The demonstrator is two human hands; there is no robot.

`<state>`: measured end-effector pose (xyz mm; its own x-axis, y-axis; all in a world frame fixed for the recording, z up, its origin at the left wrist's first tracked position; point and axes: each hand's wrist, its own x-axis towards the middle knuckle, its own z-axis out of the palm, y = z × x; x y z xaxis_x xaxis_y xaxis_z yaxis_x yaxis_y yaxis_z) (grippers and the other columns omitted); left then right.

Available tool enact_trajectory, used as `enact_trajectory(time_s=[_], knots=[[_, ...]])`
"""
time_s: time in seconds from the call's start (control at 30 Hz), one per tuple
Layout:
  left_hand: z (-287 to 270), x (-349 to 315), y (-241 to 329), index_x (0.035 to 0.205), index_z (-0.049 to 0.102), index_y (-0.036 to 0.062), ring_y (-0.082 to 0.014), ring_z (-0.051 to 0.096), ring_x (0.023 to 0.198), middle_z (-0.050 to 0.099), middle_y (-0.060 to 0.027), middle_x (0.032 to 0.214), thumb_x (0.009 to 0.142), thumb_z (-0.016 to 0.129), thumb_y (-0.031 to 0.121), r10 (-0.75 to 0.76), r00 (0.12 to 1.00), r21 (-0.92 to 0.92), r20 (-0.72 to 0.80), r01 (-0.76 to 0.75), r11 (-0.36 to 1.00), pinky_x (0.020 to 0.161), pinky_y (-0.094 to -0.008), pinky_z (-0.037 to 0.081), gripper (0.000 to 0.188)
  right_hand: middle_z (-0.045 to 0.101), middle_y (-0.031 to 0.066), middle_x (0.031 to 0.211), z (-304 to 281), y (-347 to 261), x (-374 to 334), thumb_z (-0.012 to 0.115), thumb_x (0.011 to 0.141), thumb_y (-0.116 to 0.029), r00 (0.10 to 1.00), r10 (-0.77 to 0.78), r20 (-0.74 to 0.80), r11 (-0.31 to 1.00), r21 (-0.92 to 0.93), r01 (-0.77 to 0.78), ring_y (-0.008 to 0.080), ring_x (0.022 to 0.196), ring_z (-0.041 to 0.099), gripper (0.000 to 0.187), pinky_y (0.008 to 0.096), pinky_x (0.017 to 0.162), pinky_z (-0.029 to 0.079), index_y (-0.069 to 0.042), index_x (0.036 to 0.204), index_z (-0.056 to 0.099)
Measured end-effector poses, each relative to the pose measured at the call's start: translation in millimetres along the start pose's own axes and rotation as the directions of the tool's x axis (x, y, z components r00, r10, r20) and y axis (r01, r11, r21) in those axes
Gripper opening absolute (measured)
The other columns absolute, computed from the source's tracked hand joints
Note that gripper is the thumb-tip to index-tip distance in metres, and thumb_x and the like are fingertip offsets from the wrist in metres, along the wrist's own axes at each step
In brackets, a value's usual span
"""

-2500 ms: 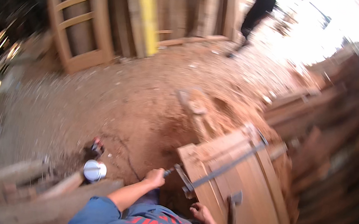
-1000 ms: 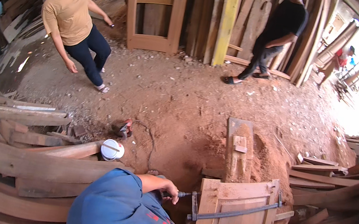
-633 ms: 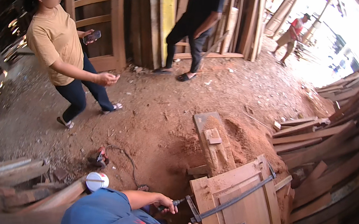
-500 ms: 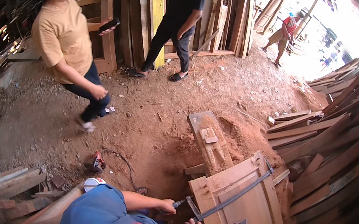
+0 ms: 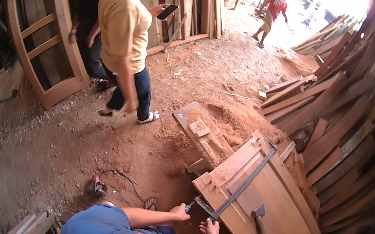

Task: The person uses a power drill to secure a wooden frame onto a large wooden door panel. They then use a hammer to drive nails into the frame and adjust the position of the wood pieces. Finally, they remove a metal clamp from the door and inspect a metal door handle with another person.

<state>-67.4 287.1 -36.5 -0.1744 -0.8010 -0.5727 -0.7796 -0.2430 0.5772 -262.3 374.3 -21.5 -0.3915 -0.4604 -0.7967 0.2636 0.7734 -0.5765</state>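
Long grey metal bar clamp point(image 5: 244, 182) lies slantwise, right of centre in the lower frame, across a pale brown wooden panelled door point(image 5: 282, 200). Judge it stiff and fairly heavy, hard to break; sawdust may make the bar slick. Best holds: the dark screw handle point(image 5: 188, 209) for turning, the bar near its lower end for steadying. Your left hand point(image 5: 180, 213) is closed round that handle. Your right hand point(image 5: 210, 229) has half-curled fingers at the bar's lower end; you can't tell whether they grip it. Farther out, a wooden-handled hatchet point(image 5: 260, 226) rests loose on the door; a red corded power tool point(image 5: 98, 186) sits lower left.
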Motion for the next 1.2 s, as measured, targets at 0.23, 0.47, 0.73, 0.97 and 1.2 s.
enact_trajectory(time_s=[0.23, 0.47, 0.73, 0.97, 1.2], knots=[[-5.0, 47.2, -36.4, 0.095, 0.070, 0.0106, -0.0107, 0.057, 0.064, 0.068, -0.0016, 0.079, 0.086, 0.077, 0.014, 0.171, 0.515, -0.490, 0.840, 0.585, 0.646, 0.057, -0.0269, 0.048, 0.012, 0.069, 0.0125, 0.095, -4.8, -24.8, 8.9, 0.060, 0.100, -0.020, 0.990, -0.080, -0.119, 0.996, -0.036, 0.077, 0.0200, 0.070, 0.071, 0.027, 0.0298, 0.054, 0.058, -0.003, 0.119, 0.050], [13.3, 14.0, -7.0, 0.100, 0.067, 0.0042, -0.0211, 0.069, 0.074, 0.074, -0.0105, 0.094, 0.073, 0.084, 0.039, 0.013, 0.998, 0.015, 0.055, -0.014, 1.000, 0.069, -0.0350, 0.056, 0.047, 0.071, 0.0134, 0.092, 3.9, -36.2, 8.9, 0.062, 0.099, -0.017, 0.999, -0.022, -0.043, 0.997, -0.079, 0.019, 0.0196, 0.072, 0.072, 0.025, 0.0300, 0.057, 0.059, -0.003, 0.116, 0.048], [-1.8, 54.9, -31.3, 0.108, 0.071, 0.0087, -0.0098, 0.063, 0.070, 0.067, 0.0002, 0.081, 0.087, 0.077, 0.017, 0.087, 0.559, -0.406, 0.824, 0.478, 0.779, 0.062, -0.0311, 0.053, 0.023, 0.073, 0.0134, 0.091, -1.5, -49.3, 9.9, 0.062, 0.100, -0.027, 0.998, 0.056, 0.009, 0.973, -0.224, -0.052, 0.0183, 0.070, 0.071, 0.028, 0.0290, 0.055, 0.057, -0.003, 0.113, 0.055], [-13.3, -2.1, 27.5, 0.120, 0.060, 0.0050, -0.0359, 0.071, 0.095, 0.072, -0.0187, 0.103, 0.080, 0.076, 0.030, -0.046, 0.996, 0.053, 0.077, 0.042, 0.998, 0.083, -0.0492, 0.056, 0.051, 0.074, 0.0103, 0.079, -13.3, -43.0, 17.9, 0.063, 0.099, -0.039, 0.998, 0.059, -0.008, 0.915, -0.400, -0.057, 0.0147, 0.061, 0.068, 0.036, 0.0288, 0.051, 0.053, -0.003, 0.099, 0.067], [-4.2, 51.7, -19.5, 0.102, 0.071, 0.0053, -0.0116, 0.062, 0.060, 0.069, -0.0049, 0.081, 0.087, 0.076, 0.016, 0.042, 0.723, -0.468, 0.690, 0.400, 0.788, 0.056, -0.0305, 0.052, 0.019, 0.074, 0.0105, 0.080, -17.4, -30.9, 28.1, 0.063, 0.099, -0.042, 1.000, -0.009, -0.008, 0.872, -0.489, 0.004, 0.0136, 0.060, 0.067, 0.038, 0.0278, 0.050, 0.051, -0.004, 0.101, 0.068]])
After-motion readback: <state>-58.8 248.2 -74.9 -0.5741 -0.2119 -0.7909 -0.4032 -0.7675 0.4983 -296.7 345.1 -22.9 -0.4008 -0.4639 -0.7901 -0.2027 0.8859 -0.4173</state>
